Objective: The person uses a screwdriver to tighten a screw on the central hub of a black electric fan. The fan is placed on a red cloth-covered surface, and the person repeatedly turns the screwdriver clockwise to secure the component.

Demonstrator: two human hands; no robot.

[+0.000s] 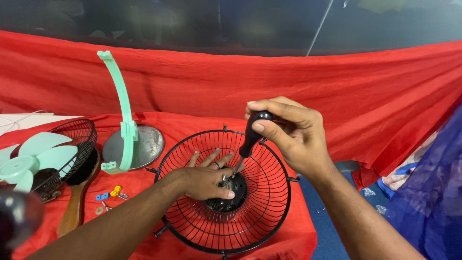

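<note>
Left hand (pixel 207 180) pins the black hub (pixel 226 192) in the grille (pixel 269 192) on the red cloth (pixel 192 86), stopping rotation. My right hand (pixel 288 135) is wrapped tight round the screwdriver (pixel 250 139), tip at the hub screw.

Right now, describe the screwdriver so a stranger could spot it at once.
Find the black wire fan guard lying on the red cloth. At its hub, steadied by the left hand, the screwdriver stands tilted in the right hand. Its black handle and thin metal shaft set it apart.
</note>
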